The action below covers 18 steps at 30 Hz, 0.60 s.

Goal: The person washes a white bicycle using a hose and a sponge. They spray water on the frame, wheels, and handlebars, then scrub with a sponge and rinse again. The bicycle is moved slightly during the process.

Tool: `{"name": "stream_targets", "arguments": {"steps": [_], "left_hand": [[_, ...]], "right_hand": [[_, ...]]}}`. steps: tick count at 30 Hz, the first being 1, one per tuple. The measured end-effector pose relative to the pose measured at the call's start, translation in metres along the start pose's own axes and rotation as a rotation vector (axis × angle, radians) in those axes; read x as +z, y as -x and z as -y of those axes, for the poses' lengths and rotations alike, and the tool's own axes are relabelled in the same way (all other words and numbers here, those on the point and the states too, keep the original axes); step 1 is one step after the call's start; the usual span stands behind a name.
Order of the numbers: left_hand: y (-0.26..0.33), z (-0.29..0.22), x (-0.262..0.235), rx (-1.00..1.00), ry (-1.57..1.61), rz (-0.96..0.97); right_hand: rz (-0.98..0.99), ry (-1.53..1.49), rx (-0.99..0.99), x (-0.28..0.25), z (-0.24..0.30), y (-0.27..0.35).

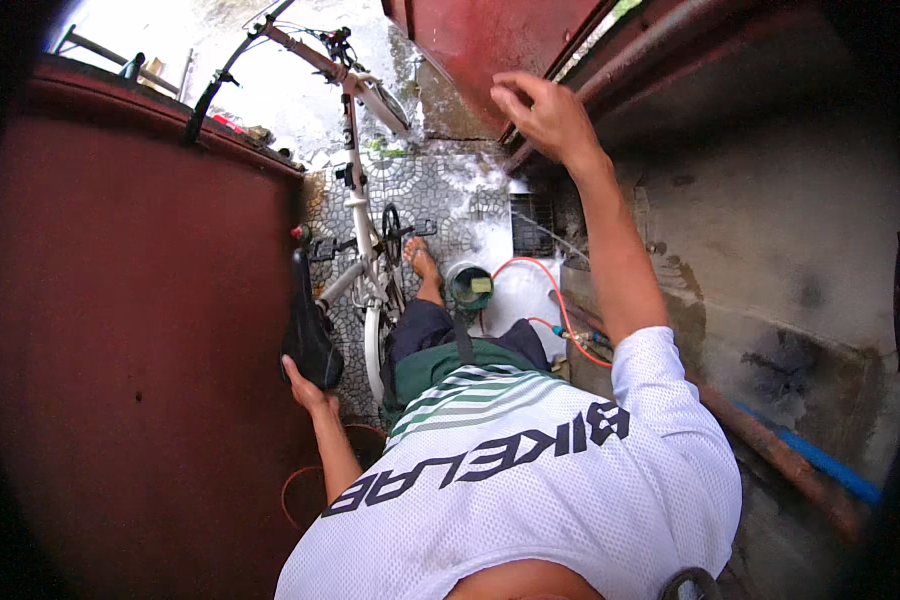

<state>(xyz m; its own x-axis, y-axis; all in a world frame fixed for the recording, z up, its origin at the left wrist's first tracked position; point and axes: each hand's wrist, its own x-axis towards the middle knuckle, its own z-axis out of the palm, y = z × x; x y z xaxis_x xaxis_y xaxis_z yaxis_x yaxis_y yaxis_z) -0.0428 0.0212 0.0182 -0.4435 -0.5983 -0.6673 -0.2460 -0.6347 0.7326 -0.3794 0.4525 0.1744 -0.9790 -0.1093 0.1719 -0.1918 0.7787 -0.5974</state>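
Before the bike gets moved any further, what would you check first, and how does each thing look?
1. Left hand on the black saddle: ok.
2. Right hand on the red gate edge: ok, touching.
3. Gap between gate leaves wide enough for the white bicycle: cannot tell.
4. Green bucket apart from the wheels: ok.
5. Orange hose lying by the foot: not ok, trip risk.

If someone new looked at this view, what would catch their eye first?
Probably the white bicycle standing on the patterned paving at the centre, its black saddle gripped by the left hand. Next, the right hand raised against the rusty red gate above, and the small bucket beside the orange hose.
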Motion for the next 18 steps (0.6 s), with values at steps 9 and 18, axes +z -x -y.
{"name": "stream_targets", "arguments": {"steps": [9, 18], "left_hand": [[-0.018, 0.008, -0.030, 0.161, -0.324, -0.221], [0.002, -0.013, 0.000, -0.172, 0.136, -0.142]], "right_hand": [[-0.205, 0.410, -0.384, 0.004, 0.031, -0.161], [-0.242, 0.818, -0.741, 0.109, 0.056, -0.337]]}}
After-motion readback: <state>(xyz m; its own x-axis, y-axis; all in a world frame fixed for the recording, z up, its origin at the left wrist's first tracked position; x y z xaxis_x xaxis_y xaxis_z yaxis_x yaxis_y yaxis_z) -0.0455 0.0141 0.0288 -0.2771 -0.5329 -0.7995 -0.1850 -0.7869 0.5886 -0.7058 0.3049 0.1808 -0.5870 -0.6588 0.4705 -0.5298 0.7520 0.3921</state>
